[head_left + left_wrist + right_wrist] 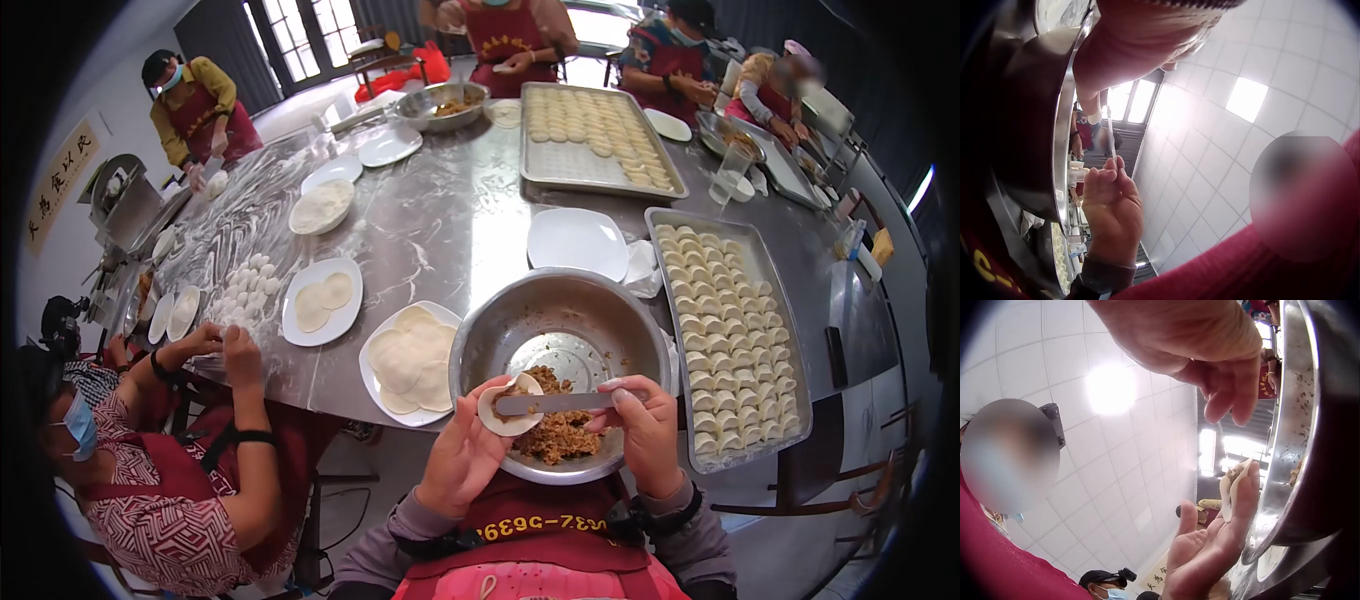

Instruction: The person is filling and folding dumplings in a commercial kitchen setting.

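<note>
A round wrapper (492,412) is being cupped in the left hand (462,455), with the fingers curled beneath it, over the steel bowl (470,340). A flat spatula (555,403) is being pinched by the right hand (645,435), and its tip is being laid across the wrapper. The filling (560,438) is being partly hidden by both hands. What is lying under the blade is being obscured.

Daylight from the windows (300,40) at 11 o'clock lays soft glare on the steel bench (450,220). The head view bulges like a fisheye, with black vignette at its edges. Both wrist views face a blown-out ceiling panel (1110,387), and the right hand (1185,337) at 12 o'clock is blurred.
</note>
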